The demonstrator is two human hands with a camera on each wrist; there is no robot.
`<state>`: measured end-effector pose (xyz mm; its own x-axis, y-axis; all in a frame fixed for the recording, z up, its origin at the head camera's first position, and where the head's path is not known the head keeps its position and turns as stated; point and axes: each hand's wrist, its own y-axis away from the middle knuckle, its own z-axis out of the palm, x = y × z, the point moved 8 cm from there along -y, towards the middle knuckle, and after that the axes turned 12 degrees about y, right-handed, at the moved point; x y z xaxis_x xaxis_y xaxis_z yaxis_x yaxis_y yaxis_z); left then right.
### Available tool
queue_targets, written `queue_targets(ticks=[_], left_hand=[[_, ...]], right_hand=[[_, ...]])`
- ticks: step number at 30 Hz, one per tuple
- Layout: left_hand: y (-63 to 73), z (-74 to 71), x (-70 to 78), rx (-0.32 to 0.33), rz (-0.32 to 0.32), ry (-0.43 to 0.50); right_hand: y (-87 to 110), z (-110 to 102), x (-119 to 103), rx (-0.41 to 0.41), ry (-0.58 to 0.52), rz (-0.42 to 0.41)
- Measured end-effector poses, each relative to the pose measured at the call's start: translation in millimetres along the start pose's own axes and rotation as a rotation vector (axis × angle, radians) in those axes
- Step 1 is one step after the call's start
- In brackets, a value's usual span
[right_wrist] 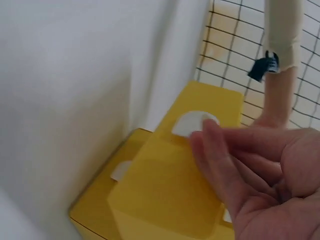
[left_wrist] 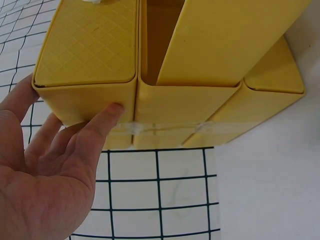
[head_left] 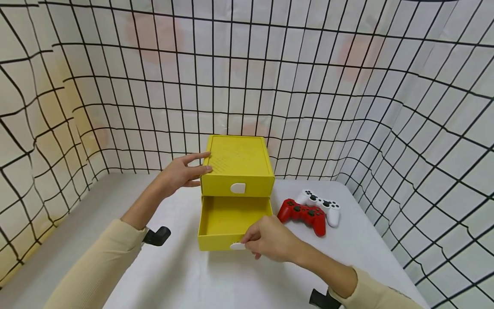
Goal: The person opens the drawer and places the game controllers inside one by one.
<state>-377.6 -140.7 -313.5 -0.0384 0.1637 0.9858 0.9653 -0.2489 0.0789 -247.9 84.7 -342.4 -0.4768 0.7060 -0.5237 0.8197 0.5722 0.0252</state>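
A yellow drawer cabinet point(head_left: 241, 155) stands on the white table, its middle drawer point(head_left: 216, 243) pulled well out and bare inside. My right hand point(head_left: 272, 240) pinches the white handle point(right_wrist: 187, 123) on that drawer's front between thumb and fingers. At the cabinet's left side, my left hand point(head_left: 180, 172) rests with fairly straight fingers, a couple of tips reaching the top edge. In the left wrist view, a fingertip point(left_wrist: 116, 108) presses the yellow side wall near the top compartment. The top drawer point(head_left: 216, 186) is closed.
To the right of the cabinet lie a red game controller point(head_left: 302, 215) and a white game controller point(head_left: 332, 211), the red one overlapping the white. Black wire mesh point(head_left: 231, 92) surrounds the white table point(head_left: 181, 274) at the back and sides.
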Motion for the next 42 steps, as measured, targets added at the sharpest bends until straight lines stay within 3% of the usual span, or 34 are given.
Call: queue_targets(ticks=[5, 10, 15, 21, 29, 42], left_hand=[[0.8, 0.2, 1.0, -0.001, -0.002, 0.003], [0.8, 0.9, 2.4, 0.002, 0.002, 0.003], [0.5, 1.0, 2.5, 0.005, -0.006, 0.019], [1.1, -0.6, 3.5, 0.008, 0.001, 0.021], [0.7, -1.4, 0.8, 0.005, -0.002, 0.015], [-1.5, -1.2, -2.3, 0.008, -0.004, 0.014]], right_hand=[[2.9, -11, -1, -0.034, 0.015, 0.028], [2.4, -37, 11, 0.017, 0.001, 0.072], [4.7, -67, 46, 0.112, 0.043, 0.171], [9.1, -88, 109, 0.207, 0.103, 0.338], [14.7, -83, 179, 0.218, 0.137, 0.457], [27.0, -65, 242, 0.246, 0.143, 0.552]])
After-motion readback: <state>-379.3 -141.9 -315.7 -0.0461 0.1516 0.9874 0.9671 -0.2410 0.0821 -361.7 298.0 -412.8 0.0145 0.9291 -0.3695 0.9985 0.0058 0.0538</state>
